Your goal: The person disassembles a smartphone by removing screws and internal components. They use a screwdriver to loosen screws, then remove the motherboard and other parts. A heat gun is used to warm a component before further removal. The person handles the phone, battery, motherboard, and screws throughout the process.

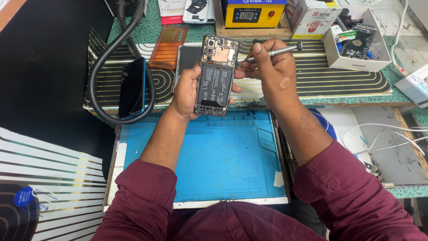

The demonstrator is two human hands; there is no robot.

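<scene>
My left hand (187,96) grips an opened smartphone (216,76) upright above the bench, back cover off, with its black battery and circuit board showing. My right hand (272,69) holds a thin silver screwdriver (276,52), its tip pointing left at the phone's upper right edge near the board. Both hands hover over the far edge of a blue repair mat (223,156). Maroon sleeves cover my forearms.
A black phone (132,87) lies left inside a looped black hose (100,67). An orange translucent cover (167,47) and a dark panel (187,58) lie behind the hands. A yellow device (249,13), printed box (312,20) and white parts box (356,40) stand at the back. White cables (383,138) trail right.
</scene>
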